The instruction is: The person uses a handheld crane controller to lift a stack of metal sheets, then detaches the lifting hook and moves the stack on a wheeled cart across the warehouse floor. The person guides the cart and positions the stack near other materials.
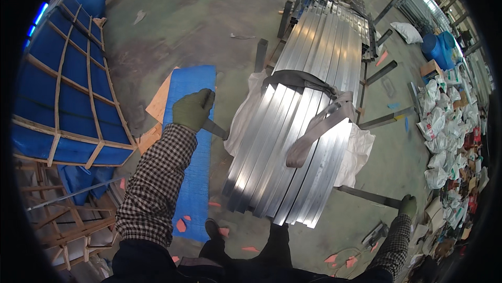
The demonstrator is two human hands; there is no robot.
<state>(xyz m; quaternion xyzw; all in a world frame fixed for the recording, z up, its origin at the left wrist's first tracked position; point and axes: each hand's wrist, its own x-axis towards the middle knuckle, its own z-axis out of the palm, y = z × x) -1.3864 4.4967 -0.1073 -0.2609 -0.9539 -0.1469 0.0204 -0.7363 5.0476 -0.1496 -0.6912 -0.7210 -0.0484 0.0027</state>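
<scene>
Both my hands wear olive-green gloves. Left of the stack, my left hand (193, 109) is closed round the end of a dark metal post (215, 130). On the other side my right hand (408, 206) grips the outer end of another dark metal post (368, 197). Between the posts lies a stack of long, shiny metal profiles (282, 142), their near ends facing me. A dark strap (298, 80) crosses the stack, and a grey webbing strap (314, 135) lies loosely over its right side. White sheeting (358, 152) shows beneath the profiles.
A blue padded strip (191, 178) lies on the floor left of the stack. Further left stands a wooden-framed crate (65, 82) wrapped in blue. More posts (381, 73) stick out along the stack's far right. White bags (434, 126) pile up at the right; orange scraps (352, 262) dot the floor.
</scene>
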